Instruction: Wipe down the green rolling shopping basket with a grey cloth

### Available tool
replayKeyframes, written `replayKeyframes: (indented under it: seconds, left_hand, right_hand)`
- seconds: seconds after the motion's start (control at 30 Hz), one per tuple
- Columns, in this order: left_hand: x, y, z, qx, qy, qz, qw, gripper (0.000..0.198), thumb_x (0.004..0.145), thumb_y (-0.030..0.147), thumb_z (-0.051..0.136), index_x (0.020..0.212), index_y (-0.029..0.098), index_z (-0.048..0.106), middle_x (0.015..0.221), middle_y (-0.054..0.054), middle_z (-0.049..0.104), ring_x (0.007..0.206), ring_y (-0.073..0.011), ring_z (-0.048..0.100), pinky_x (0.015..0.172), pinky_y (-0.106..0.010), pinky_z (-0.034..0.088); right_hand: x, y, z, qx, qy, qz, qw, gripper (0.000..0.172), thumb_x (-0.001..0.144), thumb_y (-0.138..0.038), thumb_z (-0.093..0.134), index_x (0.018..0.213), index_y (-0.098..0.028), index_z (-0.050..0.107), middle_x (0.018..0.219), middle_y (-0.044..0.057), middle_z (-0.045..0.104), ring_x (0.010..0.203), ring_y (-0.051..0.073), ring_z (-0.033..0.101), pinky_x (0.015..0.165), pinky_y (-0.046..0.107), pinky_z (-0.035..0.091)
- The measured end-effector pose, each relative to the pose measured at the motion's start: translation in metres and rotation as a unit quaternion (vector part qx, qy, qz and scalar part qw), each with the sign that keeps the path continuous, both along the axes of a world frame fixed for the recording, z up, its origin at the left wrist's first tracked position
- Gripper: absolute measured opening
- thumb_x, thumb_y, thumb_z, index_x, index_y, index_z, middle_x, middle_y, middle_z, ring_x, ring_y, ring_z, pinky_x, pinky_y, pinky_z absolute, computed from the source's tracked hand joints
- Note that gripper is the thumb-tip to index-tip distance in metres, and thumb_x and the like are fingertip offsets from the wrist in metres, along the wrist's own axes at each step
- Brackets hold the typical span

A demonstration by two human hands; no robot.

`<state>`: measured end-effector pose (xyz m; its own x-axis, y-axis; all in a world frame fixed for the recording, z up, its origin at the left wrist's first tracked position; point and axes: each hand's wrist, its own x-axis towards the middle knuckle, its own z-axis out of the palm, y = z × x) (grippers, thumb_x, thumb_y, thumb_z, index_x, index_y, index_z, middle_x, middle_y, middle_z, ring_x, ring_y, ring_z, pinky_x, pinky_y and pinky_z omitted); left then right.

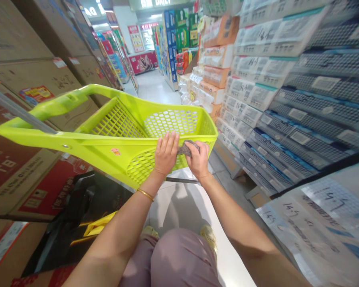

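Note:
A lime-green plastic shopping cart (101, 146) stands sideways before me, its handle at the left and its lattice-sided basket at the right. My left hand (166, 154) lies flat against the near side of the basket, fingers stretched up over the rim; its thumb is hidden. Just to the right, my right hand (198, 158) pinches a crumpled grey-brown cloth (184, 149) and presses it to the basket's side below the rim. The part of the basket that shows inside holds nothing visible.
Stacked cardboard boxes (20, 79) line the left, with a black bag-like item (89, 195) low beside them. At the right rise piles of white packs (254, 71) and blue-grey checked packs (317, 103). A tiled aisle (151, 85) runs between shelves toward a red counter (143, 61).

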<state>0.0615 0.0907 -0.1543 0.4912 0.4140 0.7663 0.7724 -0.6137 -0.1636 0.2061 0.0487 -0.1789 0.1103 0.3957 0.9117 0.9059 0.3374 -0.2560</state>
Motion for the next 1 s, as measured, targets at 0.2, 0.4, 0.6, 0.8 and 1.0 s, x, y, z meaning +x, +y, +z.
replayKeyframes:
  seconds: [0.2,0.4,0.6,0.8,1.0]
  left_hand:
    - [-0.041,-0.009,-0.036,0.052,0.097,-0.028,0.994,0.044,0.091,0.016,0.039,0.134,0.022,0.045,0.131,-0.01,0.056,0.131,-0.0199,0.042,0.113,-0.038,0.025]
    - [-0.072,-0.02,-0.06,0.003,0.157,-0.027,0.987,0.048,0.09,0.014,0.04,0.136,0.023,0.042,0.125,-0.009,0.06,0.126,-0.0197,0.048,0.11,-0.037,0.03]
    - [-0.057,-0.029,-0.061,-0.031,0.159,0.002,0.987,0.047,0.089,0.017,0.04,0.136,0.018,0.042,0.121,-0.012,0.062,0.12,-0.0215,0.053,0.106,-0.038,0.034]
    - [-0.018,-0.038,-0.045,-0.078,0.124,0.07,0.987,0.044,0.088,0.02,0.04,0.132,0.013,0.047,0.121,-0.018,0.06,0.117,-0.0281,0.053,0.102,-0.046,0.037]
    - [0.006,-0.05,-0.045,-0.15,0.074,0.122,0.978,0.054,0.086,0.018,0.038,0.139,0.013,0.036,0.132,-0.018,0.051,0.128,-0.0321,0.042,0.104,-0.051,0.033]
  right_hand:
    - [-0.006,0.0,-0.019,-0.006,-0.013,0.0,1.0,0.026,0.083,-0.023,0.054,0.107,-0.026,0.062,0.102,0.006,0.051,0.096,0.019,0.047,0.088,0.035,0.043]
    - [-0.011,-0.013,-0.072,-0.089,-0.02,0.017,0.996,0.026,0.082,-0.022,0.053,0.106,-0.022,0.062,0.098,0.009,0.054,0.091,0.02,0.049,0.081,0.035,0.044]
    - [-0.011,-0.013,-0.067,-0.083,0.028,0.041,0.995,0.027,0.083,-0.024,0.051,0.109,-0.021,0.06,0.1,0.009,0.053,0.094,0.02,0.049,0.084,0.037,0.044]
    - [0.0,-0.009,-0.011,-0.005,0.064,0.027,0.998,0.026,0.083,-0.024,0.052,0.108,-0.023,0.06,0.101,0.007,0.051,0.096,0.019,0.049,0.088,0.038,0.041]
    - [0.01,-0.012,0.019,0.02,0.051,0.011,0.998,0.029,0.082,-0.027,0.052,0.11,-0.023,0.058,0.101,0.007,0.049,0.097,0.021,0.048,0.089,0.038,0.04]
